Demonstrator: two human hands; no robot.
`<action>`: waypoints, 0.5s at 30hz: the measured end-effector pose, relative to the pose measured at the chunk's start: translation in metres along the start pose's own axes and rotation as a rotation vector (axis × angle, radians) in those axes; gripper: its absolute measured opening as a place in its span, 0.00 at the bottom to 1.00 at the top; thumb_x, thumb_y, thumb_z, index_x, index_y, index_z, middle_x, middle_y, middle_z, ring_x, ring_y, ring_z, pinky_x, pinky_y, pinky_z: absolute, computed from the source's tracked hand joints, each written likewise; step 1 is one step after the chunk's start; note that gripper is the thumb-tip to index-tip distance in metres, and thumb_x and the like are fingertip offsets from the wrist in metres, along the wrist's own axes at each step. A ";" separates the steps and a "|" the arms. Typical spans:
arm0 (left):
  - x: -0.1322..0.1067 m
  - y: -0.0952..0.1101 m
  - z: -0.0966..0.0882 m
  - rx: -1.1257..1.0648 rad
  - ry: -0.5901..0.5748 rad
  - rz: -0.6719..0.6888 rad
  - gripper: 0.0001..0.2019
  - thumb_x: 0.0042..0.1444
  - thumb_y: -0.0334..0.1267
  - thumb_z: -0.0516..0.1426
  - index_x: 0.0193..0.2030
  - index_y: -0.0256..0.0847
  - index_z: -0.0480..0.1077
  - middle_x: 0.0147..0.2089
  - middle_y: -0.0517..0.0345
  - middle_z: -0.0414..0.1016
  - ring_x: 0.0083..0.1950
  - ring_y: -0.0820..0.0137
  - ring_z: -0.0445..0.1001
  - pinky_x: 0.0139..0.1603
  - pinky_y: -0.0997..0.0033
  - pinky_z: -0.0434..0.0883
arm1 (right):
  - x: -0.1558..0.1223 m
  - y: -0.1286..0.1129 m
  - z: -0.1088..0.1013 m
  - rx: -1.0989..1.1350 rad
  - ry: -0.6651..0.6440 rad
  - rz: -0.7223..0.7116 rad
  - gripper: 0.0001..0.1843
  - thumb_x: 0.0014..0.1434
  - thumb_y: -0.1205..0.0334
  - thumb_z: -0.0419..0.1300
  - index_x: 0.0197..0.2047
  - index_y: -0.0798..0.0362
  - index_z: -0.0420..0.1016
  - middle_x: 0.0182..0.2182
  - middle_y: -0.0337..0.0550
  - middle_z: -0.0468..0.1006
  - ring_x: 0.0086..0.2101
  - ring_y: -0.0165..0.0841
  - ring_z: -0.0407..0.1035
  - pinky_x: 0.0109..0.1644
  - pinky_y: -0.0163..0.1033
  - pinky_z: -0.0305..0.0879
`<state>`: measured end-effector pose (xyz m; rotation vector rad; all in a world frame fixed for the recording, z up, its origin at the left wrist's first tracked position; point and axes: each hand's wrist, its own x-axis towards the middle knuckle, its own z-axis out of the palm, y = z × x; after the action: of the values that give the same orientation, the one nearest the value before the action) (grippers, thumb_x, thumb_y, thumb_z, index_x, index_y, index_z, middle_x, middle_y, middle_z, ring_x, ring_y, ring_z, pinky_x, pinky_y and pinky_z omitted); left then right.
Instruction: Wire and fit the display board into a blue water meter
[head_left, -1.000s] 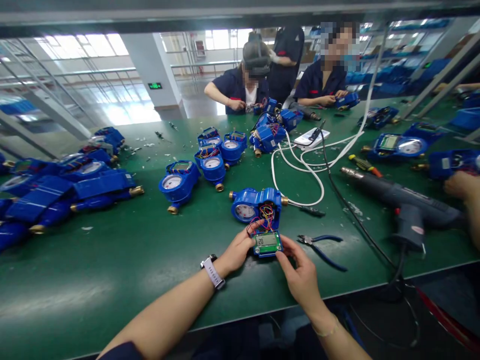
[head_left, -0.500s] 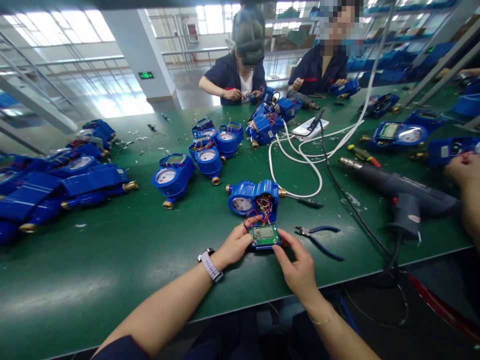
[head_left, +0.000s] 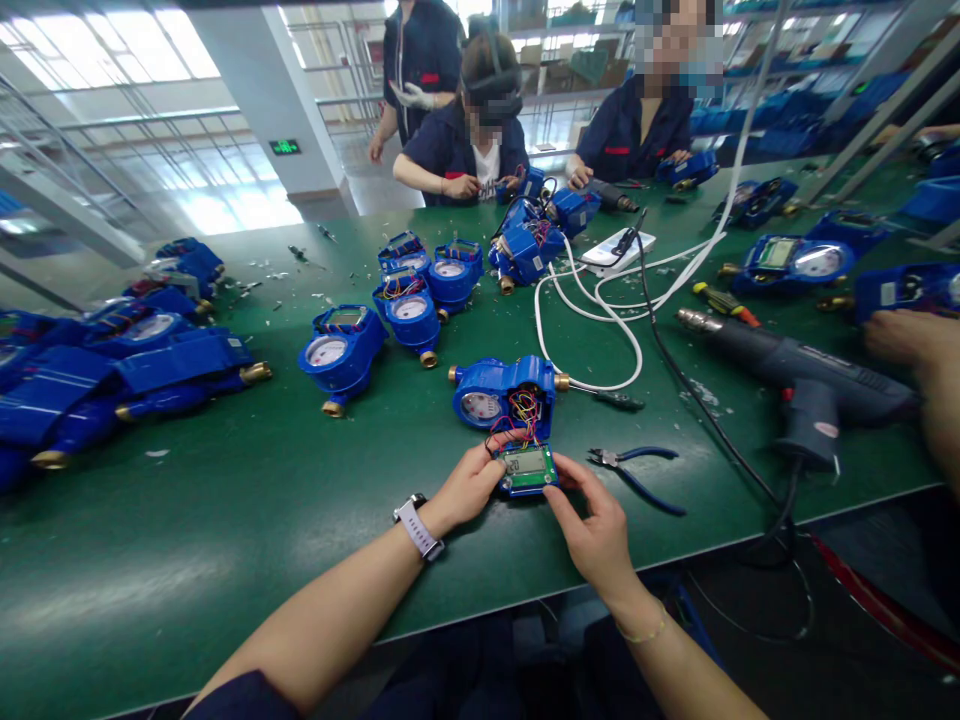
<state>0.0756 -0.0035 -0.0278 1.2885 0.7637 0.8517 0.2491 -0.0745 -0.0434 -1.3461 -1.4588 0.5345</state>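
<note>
A small green circuit board with an LCD screen sits in a blue holder on the green table. Coloured wires tie it to an open blue water meter just behind. My left hand, with a watch on the wrist, pinches the board's left edge. The board's right edge is pinched by the fingers of my right hand.
Blue-handled pliers lie right of the board. A dark heat gun and its black cable lie further right, beside another person's hand. Several blue meters stand mid-table and piled at left. Three people work at the far side.
The view has shifted slightly; my hands stay on the board and shift a little on its edges. A third person has come into view standing at the back.
</note>
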 end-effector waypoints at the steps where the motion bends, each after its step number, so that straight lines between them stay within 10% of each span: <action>1: 0.000 0.001 0.000 0.005 0.001 -0.002 0.21 0.56 0.32 0.52 0.57 0.35 0.67 0.56 0.49 0.73 0.58 0.60 0.70 0.61 0.59 0.64 | 0.000 0.000 0.000 0.007 0.000 0.010 0.17 0.61 0.58 0.59 0.53 0.50 0.72 0.43 0.47 0.77 0.39 0.37 0.72 0.45 0.44 0.70; 15: 0.000 0.004 0.003 0.041 0.015 -0.030 0.20 0.59 0.39 0.51 0.56 0.33 0.66 0.56 0.45 0.73 0.57 0.57 0.71 0.60 0.57 0.65 | 0.003 0.005 0.002 0.200 -0.047 0.153 0.19 0.60 0.56 0.60 0.53 0.52 0.72 0.44 0.48 0.77 0.42 0.38 0.72 0.47 0.45 0.70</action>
<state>0.0780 -0.0046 -0.0236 1.3055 0.8143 0.8261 0.2499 -0.0695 -0.0475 -1.2989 -1.3084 0.7948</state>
